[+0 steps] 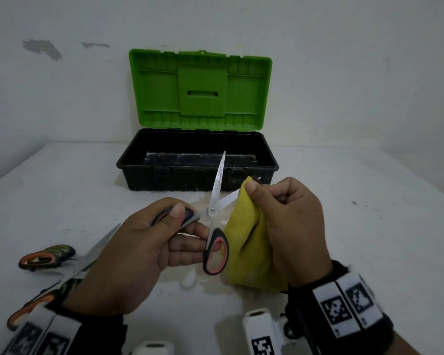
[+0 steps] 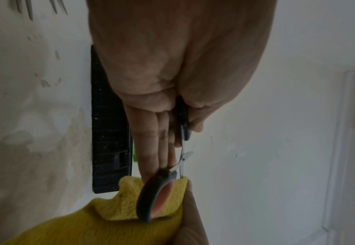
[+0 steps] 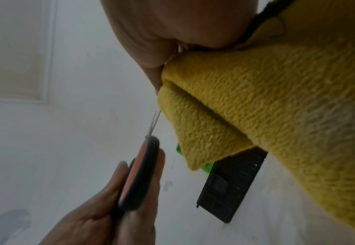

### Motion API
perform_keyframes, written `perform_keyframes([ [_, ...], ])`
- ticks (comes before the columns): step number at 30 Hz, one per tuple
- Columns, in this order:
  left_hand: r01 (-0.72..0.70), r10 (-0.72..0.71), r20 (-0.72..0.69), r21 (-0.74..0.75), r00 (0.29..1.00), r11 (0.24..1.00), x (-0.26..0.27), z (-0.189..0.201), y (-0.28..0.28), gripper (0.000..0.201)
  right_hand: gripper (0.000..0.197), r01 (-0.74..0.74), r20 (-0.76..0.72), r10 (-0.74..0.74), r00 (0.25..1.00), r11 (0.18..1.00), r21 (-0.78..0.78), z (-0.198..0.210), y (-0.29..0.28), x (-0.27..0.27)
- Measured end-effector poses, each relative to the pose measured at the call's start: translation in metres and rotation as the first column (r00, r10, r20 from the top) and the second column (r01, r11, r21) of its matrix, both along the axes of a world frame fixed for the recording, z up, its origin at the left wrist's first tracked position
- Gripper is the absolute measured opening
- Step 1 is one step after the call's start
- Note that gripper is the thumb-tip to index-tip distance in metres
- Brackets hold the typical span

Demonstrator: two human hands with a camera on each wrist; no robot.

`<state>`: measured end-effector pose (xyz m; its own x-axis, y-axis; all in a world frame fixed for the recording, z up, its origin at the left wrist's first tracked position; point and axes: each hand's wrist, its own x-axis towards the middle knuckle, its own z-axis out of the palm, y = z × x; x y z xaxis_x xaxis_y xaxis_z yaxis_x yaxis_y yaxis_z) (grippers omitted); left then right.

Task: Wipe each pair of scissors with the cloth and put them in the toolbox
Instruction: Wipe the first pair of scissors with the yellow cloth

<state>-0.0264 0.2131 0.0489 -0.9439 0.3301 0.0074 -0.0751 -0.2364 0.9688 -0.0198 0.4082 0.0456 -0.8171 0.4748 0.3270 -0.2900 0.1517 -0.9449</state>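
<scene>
My left hand grips one handle of black-and-pink scissors, whose blades are spread wide apart above the table. One blade points up toward the toolbox; the other runs right into a yellow cloth. My right hand pinches that cloth around the blade, thumb on top. The wrist views show the same: the scissors, the cloth, and the cloth folded beside the scissors' handle. The black toolbox stands open with its green lid upright; its inside looks bare.
Two more pairs of scissors with orange-and-dark handles lie on the white table at the near left, partly under my left wrist. A damp patch marks the table below my hands. White wall behind the toolbox.
</scene>
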Motion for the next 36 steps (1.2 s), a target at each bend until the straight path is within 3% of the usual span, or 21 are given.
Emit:
perform_keyframes([
  [3, 0.004, -0.004, -0.011, -0.010, 1.000, 1.000, -0.002, 0.001, -0.002, 0.030, 0.024, -0.066, 0.023, 0.065, 0.998, 0.998, 0.025, 0.000, -0.005, 0.002],
  [8, 0.014, -0.015, -0.030, -0.012, 0.999, 1.000, -0.003, -0.001, -0.001, 0.029, 0.026, 0.041, 0.009, -0.041, 0.999, 0.999, -0.014, 0.002, 0.007, -0.004],
  [12, 0.004, -0.005, -0.044, -0.019, 0.999, 1.000, -0.004, -0.002, -0.003, 0.030, 0.025, -0.046, 0.032, 0.045, 0.998, 0.998, 0.034, 0.001, -0.001, 0.002],
  [16, 0.004, -0.005, -0.054, -0.024, 0.999, 1.000, -0.002, -0.003, -0.001, 0.031, 0.027, 0.038, 0.019, -0.037, 0.999, 0.999, -0.035, 0.003, 0.007, -0.003],
  [20, -0.021, 0.021, -0.026, -0.003, 0.999, 1.000, -0.003, -0.001, -0.005, 0.028, 0.026, -0.036, 0.002, 0.036, 0.999, 0.999, -0.018, 0.004, 0.000, 0.002],
  [26, -0.040, 0.040, -0.048, -0.008, 0.998, 0.999, -0.001, 0.001, -0.003, 0.031, 0.029, 0.069, -0.012, -0.070, 0.997, 0.994, -0.087, 0.011, 0.018, -0.007],
  [30, -0.122, 0.110, -0.140, -0.078, 0.984, 0.989, -0.003, 0.004, -0.005, 0.035, 0.025, 0.012, -0.028, -0.011, 1.000, 1.000, 0.021, 0.017, 0.015, 0.005],
  [36, -0.179, 0.118, -0.316, -0.173, 0.941, 0.969, 0.005, 0.001, 0.006, 0.024, 0.023, -0.052, 0.012, 0.051, 0.999, 0.991, 0.120, 0.006, -0.009, 0.005],
])
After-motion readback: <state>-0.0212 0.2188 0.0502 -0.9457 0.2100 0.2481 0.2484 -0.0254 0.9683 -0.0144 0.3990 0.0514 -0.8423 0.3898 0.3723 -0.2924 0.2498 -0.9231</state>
